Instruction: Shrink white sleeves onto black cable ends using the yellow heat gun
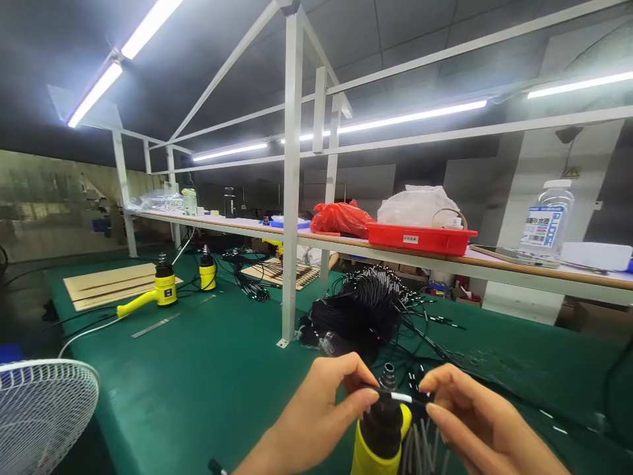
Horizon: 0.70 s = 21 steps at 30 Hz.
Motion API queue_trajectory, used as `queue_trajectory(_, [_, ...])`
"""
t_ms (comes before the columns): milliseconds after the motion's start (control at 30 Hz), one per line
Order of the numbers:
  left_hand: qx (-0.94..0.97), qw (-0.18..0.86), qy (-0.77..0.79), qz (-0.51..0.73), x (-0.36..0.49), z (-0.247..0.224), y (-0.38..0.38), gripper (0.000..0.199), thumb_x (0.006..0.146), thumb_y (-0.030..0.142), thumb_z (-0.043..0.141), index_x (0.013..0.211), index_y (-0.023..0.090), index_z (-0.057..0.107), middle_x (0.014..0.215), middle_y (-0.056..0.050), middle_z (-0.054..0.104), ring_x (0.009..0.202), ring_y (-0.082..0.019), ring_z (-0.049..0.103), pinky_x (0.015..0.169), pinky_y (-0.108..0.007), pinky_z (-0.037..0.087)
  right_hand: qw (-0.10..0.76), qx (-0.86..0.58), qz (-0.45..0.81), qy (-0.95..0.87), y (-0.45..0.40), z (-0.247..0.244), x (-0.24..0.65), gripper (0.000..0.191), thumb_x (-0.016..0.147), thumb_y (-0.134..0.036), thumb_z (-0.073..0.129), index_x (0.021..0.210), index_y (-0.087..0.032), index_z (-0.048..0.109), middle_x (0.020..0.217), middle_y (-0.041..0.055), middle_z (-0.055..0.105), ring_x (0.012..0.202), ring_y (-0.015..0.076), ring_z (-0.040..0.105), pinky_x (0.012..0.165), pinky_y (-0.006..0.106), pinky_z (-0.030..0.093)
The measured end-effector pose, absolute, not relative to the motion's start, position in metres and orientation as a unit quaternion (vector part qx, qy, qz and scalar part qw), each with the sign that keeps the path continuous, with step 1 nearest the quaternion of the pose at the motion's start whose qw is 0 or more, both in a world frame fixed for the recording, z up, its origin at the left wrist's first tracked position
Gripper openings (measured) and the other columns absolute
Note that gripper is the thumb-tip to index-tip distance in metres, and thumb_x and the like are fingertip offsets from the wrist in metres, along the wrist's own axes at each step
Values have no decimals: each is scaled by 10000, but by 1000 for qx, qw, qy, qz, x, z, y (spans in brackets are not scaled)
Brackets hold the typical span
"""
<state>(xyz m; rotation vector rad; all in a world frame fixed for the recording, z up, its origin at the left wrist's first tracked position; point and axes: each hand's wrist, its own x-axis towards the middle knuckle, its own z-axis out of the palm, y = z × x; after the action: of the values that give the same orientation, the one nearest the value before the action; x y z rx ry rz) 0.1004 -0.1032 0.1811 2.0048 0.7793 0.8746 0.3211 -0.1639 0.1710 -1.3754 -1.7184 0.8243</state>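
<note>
bare hands come closest to me, the left hand [329,399] and the right hand [477,419], raised and facing each other over the front of the work. beneath them spreads the green bench [198,376], with a long shelf [445,265] running above its far part and carrying, among other things, a red tray [420,241]. a white fan [47,415] stands at the near left. toward the middle of the bench, just past the upright post [291,185], sits a big tangled heap of black cables [346,323].

smaller than that, and right between the hands, is a yellow heat gun [370,455], its stepped black nozzle [389,377] pointing up. grey strands [425,452] hang beside it, below the right hand. a dark cable [418,400] is the piece being worked: it stretches level from hand to hand, crossing in front of the nozzle as i see it; i can't tell how close it comes to the metal. left thumb and forefinger pinch one end; the right fingers close about the other, tips slightly parted around it. smallest of all, a white band [401,398] sits on the cable between the two grips.

the step in hand looks to me like placing that banded stretch at the nozzle. i'd judge the next move calls for a straight, steady cable and fingers kept clear of the outlet; whether the gun is blowing, i can't tell.
</note>
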Motion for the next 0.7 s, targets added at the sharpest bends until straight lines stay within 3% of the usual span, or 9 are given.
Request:
queue_trajectory(200, [727, 518, 240, 381, 108, 177, -91, 123, 872, 251, 582, 953, 160, 581, 707, 30, 548, 648, -98, 510, 632, -214, 435, 399, -593, 189, -673, -157, 171, 315, 335, 846, -507, 503, 701, -224, 604, 649, 4, 588, 605, 154, 506, 540, 231, 415])
queue_trajectory(500, [745, 479, 258, 386, 118, 177, -79, 237, 892, 355, 556, 812, 137, 596, 651, 22, 543, 594, -93, 498, 577, -214, 424, 344, -612, 167, -693, -149, 179, 319, 425, 904, -547, 391, 686, -216, 548, 614, -25, 442, 565, 131, 352, 503, 255, 275])
queue_trajectory(700, [739, 486, 257, 389, 123, 174, -69, 212, 856, 347, 606, 837, 136, 611, 662, 18, 552, 585, -95, 504, 570, -218, 433, 342, -619, 164, -688, -145, 181, 320, 403, 906, -512, 402, 690, -212, 563, 618, -24, 465, 579, 130, 366, 520, 253, 276])
